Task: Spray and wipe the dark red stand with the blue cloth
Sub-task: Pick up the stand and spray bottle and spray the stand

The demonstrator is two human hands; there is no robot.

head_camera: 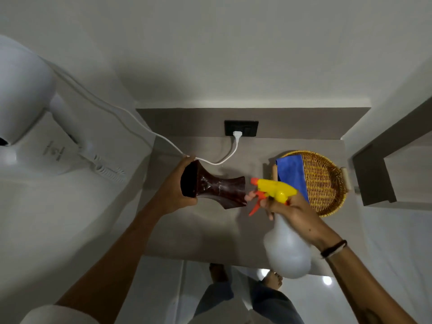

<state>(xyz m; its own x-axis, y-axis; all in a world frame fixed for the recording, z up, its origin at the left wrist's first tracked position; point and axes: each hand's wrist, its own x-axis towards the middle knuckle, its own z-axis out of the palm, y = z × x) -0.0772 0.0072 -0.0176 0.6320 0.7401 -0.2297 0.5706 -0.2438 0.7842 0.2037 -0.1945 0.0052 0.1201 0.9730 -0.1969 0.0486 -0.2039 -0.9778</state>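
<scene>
Nearby, hands gripping stand (pixel 215 187) and spray bottle (pixel 284 242), blue cloth (pixel 292 174) in basket (pixel 327 183).

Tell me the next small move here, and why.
Probably squeeze the orange trigger: the right hand aims the spray bottle nozzle at the dark red stand held by the left hand, while the blue cloth lies in the basket.

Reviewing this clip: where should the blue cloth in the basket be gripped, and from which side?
Pinch the blue cloth at its upper edge, coming from above: it drapes over the basket rim's left side, and the spray bottle in the right hand blocks its lower end.
</scene>
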